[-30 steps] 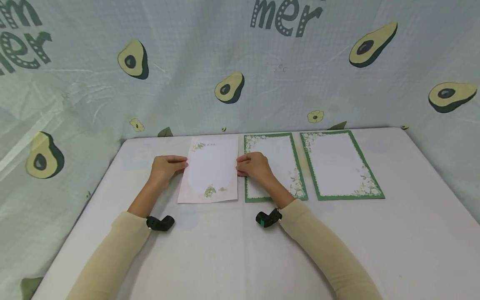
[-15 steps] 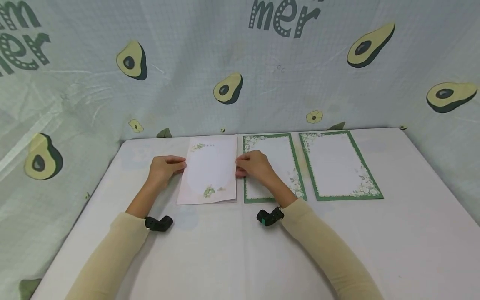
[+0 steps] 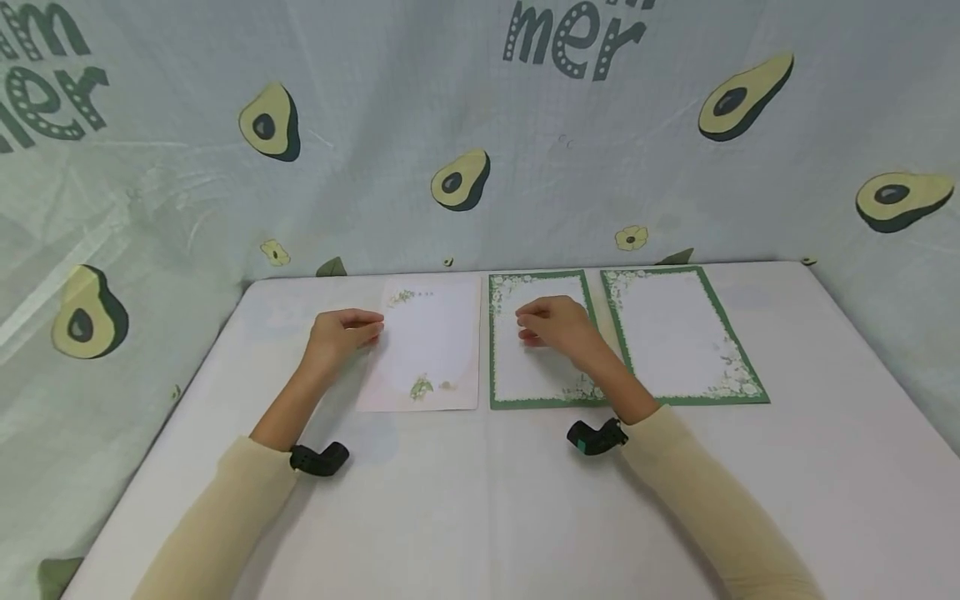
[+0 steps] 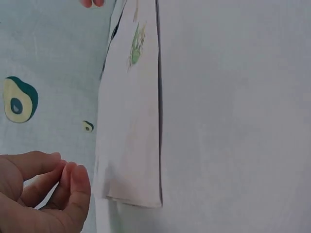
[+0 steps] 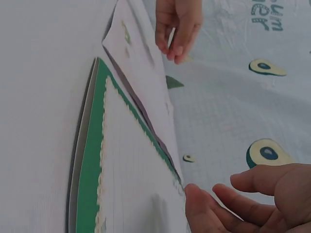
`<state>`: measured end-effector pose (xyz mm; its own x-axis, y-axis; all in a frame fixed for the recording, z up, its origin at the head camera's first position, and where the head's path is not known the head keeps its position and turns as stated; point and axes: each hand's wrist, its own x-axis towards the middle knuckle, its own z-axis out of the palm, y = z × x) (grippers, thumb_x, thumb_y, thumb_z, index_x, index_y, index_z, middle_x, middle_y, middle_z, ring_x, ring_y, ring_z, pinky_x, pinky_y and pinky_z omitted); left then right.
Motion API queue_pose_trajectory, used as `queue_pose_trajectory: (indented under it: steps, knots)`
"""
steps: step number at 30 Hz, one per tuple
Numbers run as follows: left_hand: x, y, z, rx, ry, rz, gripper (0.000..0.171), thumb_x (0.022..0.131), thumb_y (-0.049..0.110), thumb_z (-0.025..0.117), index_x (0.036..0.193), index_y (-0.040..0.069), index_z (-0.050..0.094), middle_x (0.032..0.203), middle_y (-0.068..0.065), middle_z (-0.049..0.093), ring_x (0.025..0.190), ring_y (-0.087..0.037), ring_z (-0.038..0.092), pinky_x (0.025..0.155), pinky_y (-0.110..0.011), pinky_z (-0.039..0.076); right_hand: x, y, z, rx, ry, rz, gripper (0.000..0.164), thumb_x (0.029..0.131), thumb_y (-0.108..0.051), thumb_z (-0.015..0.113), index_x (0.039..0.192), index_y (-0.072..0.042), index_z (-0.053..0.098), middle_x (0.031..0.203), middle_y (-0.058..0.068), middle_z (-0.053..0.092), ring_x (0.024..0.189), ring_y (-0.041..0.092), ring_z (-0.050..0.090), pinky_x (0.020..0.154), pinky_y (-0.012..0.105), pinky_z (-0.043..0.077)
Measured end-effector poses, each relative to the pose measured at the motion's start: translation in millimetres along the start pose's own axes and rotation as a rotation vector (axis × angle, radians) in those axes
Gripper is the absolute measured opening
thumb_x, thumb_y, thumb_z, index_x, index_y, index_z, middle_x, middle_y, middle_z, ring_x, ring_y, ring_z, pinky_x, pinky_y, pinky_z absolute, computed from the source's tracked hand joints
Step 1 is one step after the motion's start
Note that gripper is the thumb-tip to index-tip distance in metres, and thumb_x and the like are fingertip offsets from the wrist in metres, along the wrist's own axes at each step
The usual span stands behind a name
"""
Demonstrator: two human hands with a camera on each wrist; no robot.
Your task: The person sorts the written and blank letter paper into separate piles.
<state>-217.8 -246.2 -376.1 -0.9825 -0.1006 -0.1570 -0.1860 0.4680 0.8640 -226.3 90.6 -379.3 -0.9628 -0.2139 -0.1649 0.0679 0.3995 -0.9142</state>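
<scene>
A pale pink sheet of paper (image 3: 435, 342) with small flower prints lies flat on the white table. Beside its left edge is my left hand (image 3: 345, 337), fingertips near one another with nothing between them; in the left wrist view the hand (image 4: 48, 194) shows apart from the paper (image 4: 129, 121). My right hand (image 3: 562, 329) hovers over the middle green-bordered sheet (image 3: 513, 375), its fingers loosely bent and holding nothing. In the right wrist view that hand (image 5: 257, 199) hangs above the green-edged paper (image 5: 131, 170).
A second green-bordered sheet (image 3: 675, 333) with white flowers lies at the right of the row. Behind the table (image 3: 450, 500) hangs a pale cloth (image 3: 360, 192) printed with avocados. A small black camera sits on each wrist.
My right hand has let go of the pink sheet's right edge and moved right, over the middle sheet. My left hand has come off the left edge slightly. The pink sheet now lies flat.
</scene>
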Motion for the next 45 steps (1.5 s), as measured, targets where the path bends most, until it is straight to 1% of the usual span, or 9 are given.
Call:
queue_pose_trajectory:
  steps: [6,11,15,20,27,31,34,40,45]
  knots:
    - [-8.3,8.5,10.1,-0.159,-0.108,0.025,0.034,0.104,0.012,0.060,0.127,-0.013,0.062,0.127,-0.027,0.064,0.100,-0.019,0.070,0.093,-0.033,0.060,-12.7,10.2,-28.4,-0.081,0.017,-0.011,0.033,0.104,-0.018,0.059,0.130,0.002,0.065,0.124,0.019,0.069,0.104,0.026,0.072,0.091,0.036,0.061]
    - [-11.8,7.5,21.9,-0.179,-0.153,0.049,0.029,0.104,0.007,0.058,0.125,-0.012,0.063,0.127,-0.026,0.064,0.103,-0.023,0.070,0.090,-0.032,0.061,-23.3,18.8,-49.9,-0.147,0.039,-0.041,0.035,0.105,-0.020,0.059,0.131,0.002,0.064,0.127,0.019,0.068,0.107,0.028,0.072,0.094,0.041,0.059]
    - [-14.9,8.0,32.1,-0.197,-0.180,0.061,0.027,0.103,0.006,0.060,0.123,-0.011,0.065,0.125,-0.024,0.066,0.105,-0.025,0.069,0.087,-0.029,0.061,-31.7,25.1,-66.3,-0.209,0.069,-0.048,0.034,0.105,-0.022,0.059,0.131,-0.001,0.065,0.123,0.017,0.070,0.105,0.027,0.072,0.093,0.043,0.059]
    - [-21.8,13.5,40.1,-0.220,-0.204,0.122,0.027,0.103,0.004,0.059,0.124,-0.013,0.063,0.124,-0.026,0.066,0.110,-0.034,0.068,0.087,-0.028,0.061,-40.8,30.8,-84.1,-0.217,0.088,-0.044,0.035,0.105,-0.022,0.059,0.131,0.000,0.064,0.123,0.019,0.070,0.107,0.029,0.071,0.095,0.048,0.058]
    - [-22.9,23.8,54.5,-0.229,-0.244,0.173,0.028,0.103,0.004,0.058,0.126,-0.012,0.063,0.123,-0.026,0.066,0.111,-0.038,0.066,0.087,-0.028,0.061,-46.4,34.0,-98.6,-0.317,0.084,-0.043,0.036,0.105,-0.024,0.058,0.132,-0.001,0.064,0.118,0.019,0.072,0.101,0.027,0.073,0.089,0.044,0.059]
    - [-19.5,26.4,68.9,-0.233,-0.260,0.170,0.030,0.103,0.005,0.060,0.127,-0.010,0.063,0.122,-0.026,0.067,0.109,-0.038,0.067,0.089,-0.031,0.061,-45.8,36.8,-101.6,-0.286,0.052,-0.002,0.038,0.105,-0.025,0.059,0.133,0.001,0.063,0.120,0.020,0.070,0.102,0.027,0.073,0.090,0.043,0.059]
    - [-17.7,28.4,82.0,-0.224,-0.279,0.174,0.030,0.102,0.006,0.061,0.128,-0.010,0.062,0.121,-0.026,0.068,0.107,-0.033,0.069,0.090,-0.032,0.061,-44.7,41.1,-102.8,-0.250,0.023,0.028,0.038,0.105,-0.024,0.060,0.133,0.002,0.062,0.122,0.022,0.068,0.103,0.028,0.072,0.091,0.042,0.060]
    - [-14.2,37.9,102.5,-0.215,-0.294,0.190,0.030,0.101,0.003,0.061,0.128,-0.010,0.062,0.119,-0.025,0.069,0.105,-0.030,0.070,0.089,-0.031,0.061,-40.9,49.6,-103.7,-0.198,-0.003,0.033,0.040,0.102,-0.020,0.064,0.134,0.004,0.061,0.125,0.024,0.066,0.101,0.027,0.073,0.089,0.036,0.061]
    - [-4.2,42.1,113.7,-0.207,-0.294,0.133,0.033,0.101,0.002,0.060,0.131,-0.010,0.059,0.114,-0.021,0.066,0.102,-0.031,0.071,0.088,-0.032,0.062,-33.1,53.3,-101.8,-0.164,-0.016,0.047,0.044,0.103,-0.022,0.063,0.138,0.004,0.058,0.127,0.024,0.066,0.101,0.026,0.073,0.088,0.032,0.061]
